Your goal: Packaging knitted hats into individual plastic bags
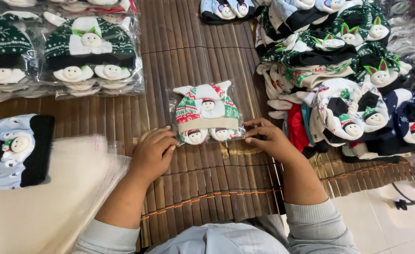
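A brown slatted bamboo mat (202, 178) covers the work surface, with pale floor tiles (386, 221) showing past its right edge at the near right corner. At the mat's left edge lies a light-blue baby hat (14, 150) with a black cuff, beside a stack of clear plastic sleeves (52, 188). Toward the far left corner sit sealed packs of green hats (90, 51). Bare slats stay open down the middle, from the far edge to the near one. There the left hand (152, 155) rests with fingertips pressed on the lower left corner of a clear bag (206, 113) holding a red, green and white hat set with small doll faces; the right hand (268, 138) pinches its lower right corner. Along the right edge heaps a loose pile of hats (343, 70).
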